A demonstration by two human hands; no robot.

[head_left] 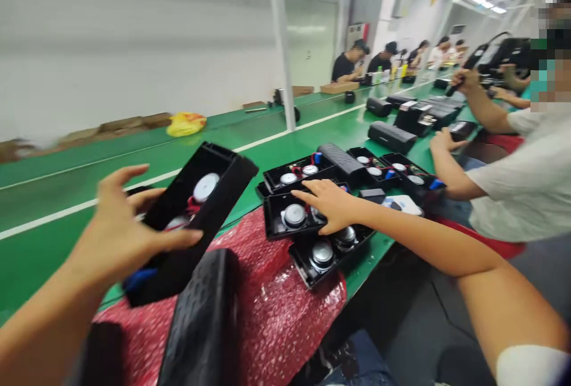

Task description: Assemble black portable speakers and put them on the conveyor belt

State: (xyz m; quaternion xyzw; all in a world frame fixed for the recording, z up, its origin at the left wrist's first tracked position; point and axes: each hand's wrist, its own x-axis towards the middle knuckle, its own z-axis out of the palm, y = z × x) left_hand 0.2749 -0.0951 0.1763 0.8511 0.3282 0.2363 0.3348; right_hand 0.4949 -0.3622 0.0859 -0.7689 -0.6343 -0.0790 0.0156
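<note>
- By the left hand [118, 222], an open speaker housing [223, 198] is held tilted above the tabletop [250, 148]; it is clamped between the thumb and the fingers across its width.
- By the right hand [334, 204], well apart from the left, a second housing [274, 225] is touched, fingers spread over it; whether it is firmly gripped cannot be told.
- The held shell is judged stiff, fairly light and perhaps slippery (smooth plastic, by its look), so it is best taken by its long side walls.
- The silver driver [206, 187], the red wires [193, 204] and the blue part [140, 279] are judged the fragile points, best left unpressed.
- The second housing is partly overlapped with a lower housing [312, 276], beside the red bubble wrap [272, 297]; a slide could be caused by a careless pull.
- On the wrap, a dark textured casing [200, 314] is seen, its curved surface judged harder to grip.
- Farther out, more open housings [363, 163] are set near a white packet [404, 204], and a dark case [461, 130] is touched by a co-worker's hand [445, 142].
</note>
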